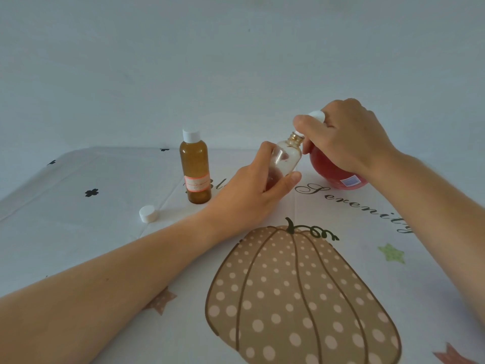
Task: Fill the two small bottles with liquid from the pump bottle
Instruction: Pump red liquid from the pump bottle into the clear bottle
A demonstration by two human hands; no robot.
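Observation:
My left hand (252,191) grips a small clear bottle (284,156), tilted, its open neck held up against the white pump nozzle. My right hand (343,139) rests on top of the white pump head (316,115) of a round red pump bottle (338,174), which stands on the table behind the hand. A little reddish liquid shows inside the clear bottle. A second small bottle (195,168), amber with a white cap and a label, stands upright to the left. A loose white cap (148,214) lies on the cloth near it.
The table carries a white cloth (105,245) printed with a large dotted pumpkin (301,298), script lettering, stars and small black clovers. A plain pale wall rises behind the table's far edge.

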